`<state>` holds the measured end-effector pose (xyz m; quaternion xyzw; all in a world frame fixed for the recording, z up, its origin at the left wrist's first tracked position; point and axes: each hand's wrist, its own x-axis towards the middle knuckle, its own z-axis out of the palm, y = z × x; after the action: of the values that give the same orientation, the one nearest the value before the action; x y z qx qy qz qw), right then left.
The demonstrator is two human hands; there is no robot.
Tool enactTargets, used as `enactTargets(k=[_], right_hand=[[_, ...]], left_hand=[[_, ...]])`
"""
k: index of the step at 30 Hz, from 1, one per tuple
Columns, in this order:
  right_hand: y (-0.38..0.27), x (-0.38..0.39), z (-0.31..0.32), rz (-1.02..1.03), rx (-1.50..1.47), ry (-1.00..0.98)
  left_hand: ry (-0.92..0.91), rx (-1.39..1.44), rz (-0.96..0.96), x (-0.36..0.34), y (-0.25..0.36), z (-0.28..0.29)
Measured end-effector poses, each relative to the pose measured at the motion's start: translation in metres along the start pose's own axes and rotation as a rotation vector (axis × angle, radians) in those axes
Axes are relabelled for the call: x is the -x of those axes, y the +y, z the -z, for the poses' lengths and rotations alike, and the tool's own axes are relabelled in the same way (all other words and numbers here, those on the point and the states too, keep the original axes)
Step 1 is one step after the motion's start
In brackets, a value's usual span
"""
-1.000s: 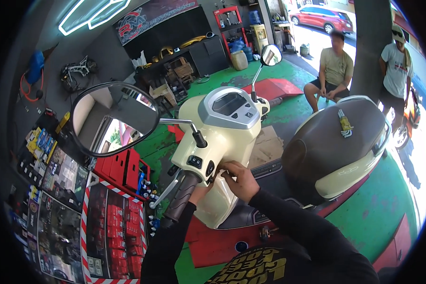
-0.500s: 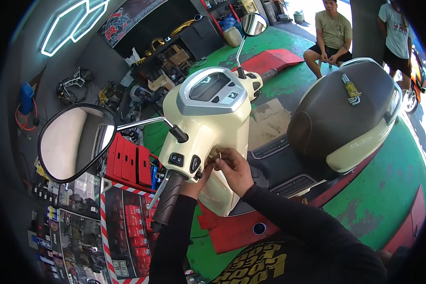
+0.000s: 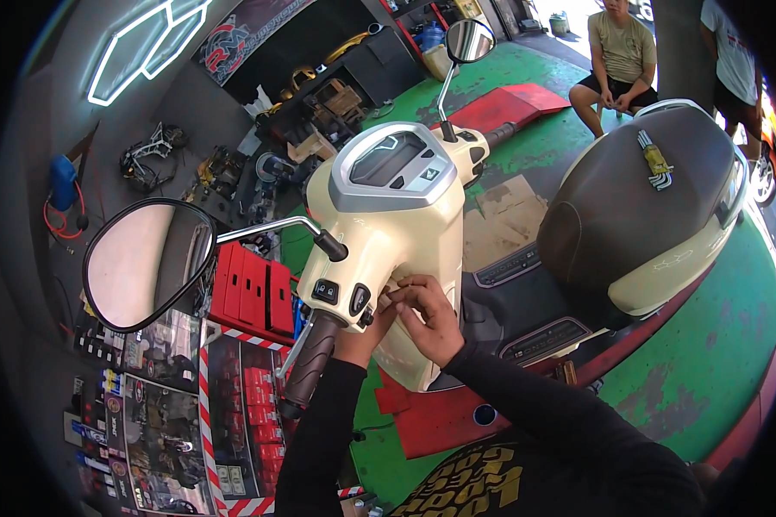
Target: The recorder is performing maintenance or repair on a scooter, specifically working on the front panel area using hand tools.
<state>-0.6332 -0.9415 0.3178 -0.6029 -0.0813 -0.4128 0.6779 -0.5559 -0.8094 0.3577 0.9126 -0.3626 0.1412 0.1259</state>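
Observation:
Both my hands meet at the inner front panel of a cream scooter [image 3: 409,237], just below its handlebar cover. My right hand [image 3: 433,326] has its fingers bent in against the panel, thumb close to the forefinger; whatever they pinch is too small or hidden. Behind the left grip [image 3: 312,358], my left hand [image 3: 360,343] reaches up to the same spot. Its fingertips are covered by my right hand and the switch housing [image 3: 341,297]. A set of hex keys in a yellow holder [image 3: 655,162] lies on the brown seat [image 3: 634,207].
The left mirror [image 3: 151,263] and brake lever stick out near my left arm. The scooter stands on a red platform [image 3: 444,422]; flattened cardboard [image 3: 509,215] lies beyond it. A red tool chest [image 3: 250,289] and glass display case are at left. Two people are at the far right.
The view has shifted slightly, so the scooter sits a little further right. My right thumb has moved down from the fingertips; both hands stay at the same spot on the panel.

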Motion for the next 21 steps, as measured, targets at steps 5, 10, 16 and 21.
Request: enactTargets(k=[5, 10, 16, 21], right_hand=[[-0.004, -0.002, -0.006, -0.414, -0.717, 0.179], [0.006, 0.001, -0.008, -0.553, -0.837, 0.155], [0.018, 0.005, -0.006, -0.294, -0.457, -0.085], [0.015, 0.009, -0.014, -0.166, -0.314, 0.063]], left_hand=[[0.062, -0.077, -0.033, 0.005, 0.006, 0.002], [-0.024, -0.129, 0.05, 0.002, 0.019, 0.012], [0.0, -0.116, 0.062, 0.004, 0.015, 0.006], [0.062, -0.106, 0.014, 0.003, 0.012, 0.005]])
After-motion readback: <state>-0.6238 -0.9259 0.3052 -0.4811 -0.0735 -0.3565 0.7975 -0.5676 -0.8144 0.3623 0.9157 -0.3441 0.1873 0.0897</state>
